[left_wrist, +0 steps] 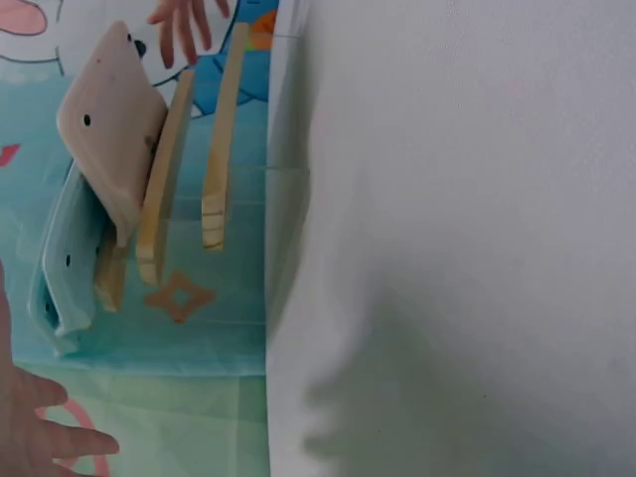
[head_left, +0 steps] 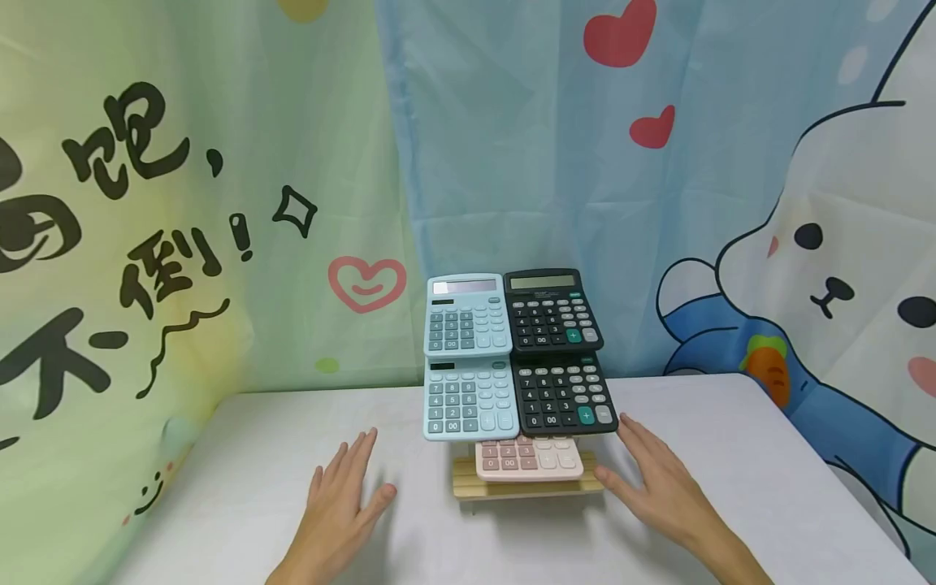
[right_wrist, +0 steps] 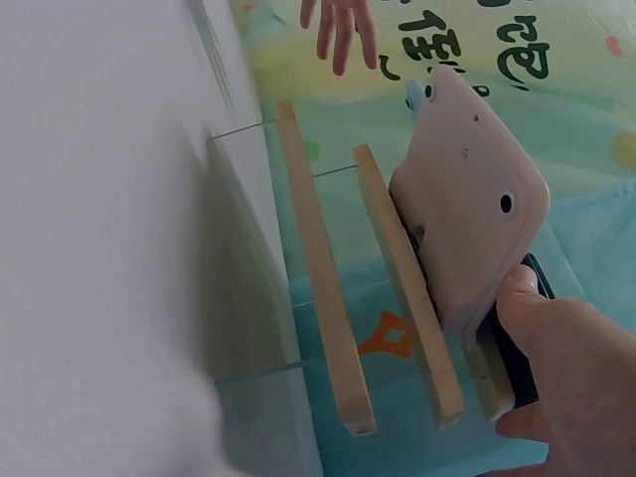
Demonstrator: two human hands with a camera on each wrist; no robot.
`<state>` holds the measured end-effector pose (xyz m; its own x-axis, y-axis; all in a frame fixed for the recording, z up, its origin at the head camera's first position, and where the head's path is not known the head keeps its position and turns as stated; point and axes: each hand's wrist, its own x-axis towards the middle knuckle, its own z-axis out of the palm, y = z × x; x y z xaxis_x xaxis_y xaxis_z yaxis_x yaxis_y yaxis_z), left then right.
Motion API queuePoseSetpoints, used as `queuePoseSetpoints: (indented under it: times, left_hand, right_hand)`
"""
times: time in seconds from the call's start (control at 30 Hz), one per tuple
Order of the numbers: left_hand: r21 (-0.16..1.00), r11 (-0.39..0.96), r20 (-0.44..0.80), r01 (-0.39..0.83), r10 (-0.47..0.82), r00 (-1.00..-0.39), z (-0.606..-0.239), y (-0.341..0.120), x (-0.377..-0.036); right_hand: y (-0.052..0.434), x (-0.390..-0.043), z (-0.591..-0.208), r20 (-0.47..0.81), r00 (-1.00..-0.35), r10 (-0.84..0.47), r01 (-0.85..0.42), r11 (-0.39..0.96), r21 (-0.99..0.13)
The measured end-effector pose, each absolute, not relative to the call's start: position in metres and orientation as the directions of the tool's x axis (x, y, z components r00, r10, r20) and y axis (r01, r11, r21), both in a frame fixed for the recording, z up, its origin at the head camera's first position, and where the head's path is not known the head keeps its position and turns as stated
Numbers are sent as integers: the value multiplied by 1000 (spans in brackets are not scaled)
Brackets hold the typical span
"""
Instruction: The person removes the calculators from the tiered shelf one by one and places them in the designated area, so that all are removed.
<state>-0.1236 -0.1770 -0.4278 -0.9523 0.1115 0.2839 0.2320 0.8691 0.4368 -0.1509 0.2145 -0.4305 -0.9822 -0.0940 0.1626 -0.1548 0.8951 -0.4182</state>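
Observation:
Two light blue calculators (head_left: 468,321) stand one above the other on a rack, beside two black calculators (head_left: 559,398). A pink calculator (head_left: 530,461) leans lower down in front, on the rack's wooden slats (head_left: 468,487). To the left, my left hand (head_left: 336,500) hovers apart from the rack, fingers spread and holding nothing. My right hand (head_left: 669,487) is at the rack's right side, fingers extended, fingertips by the lower black calculator's corner and thumb near the slat end. Whether it touches them I cannot tell. In the right wrist view the thumb (right_wrist: 522,298) overlaps the pink calculator's edge.
The rack stands on a white table (head_left: 292,439), with thin clear supports between its slats. Behind hangs a printed curtain (head_left: 483,162) with hearts, lettering and a cartoon rabbit. The table's back edge meets the curtain.

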Motion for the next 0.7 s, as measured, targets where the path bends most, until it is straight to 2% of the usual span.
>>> queuePoseSetpoints:
  times: [0.47, 0.7]
  left_hand:
    - [508, 822, 271, 257, 130, -954, -429, -173, -123]
    - [600, 769, 195, 221, 127, -972, -427, -173, -123]
  right_hand:
    - [211, -152, -437, 170, -981, -91, -164, 857, -489]
    - [212, -152, -438, 173, -981, -87, -166, 833, -527]
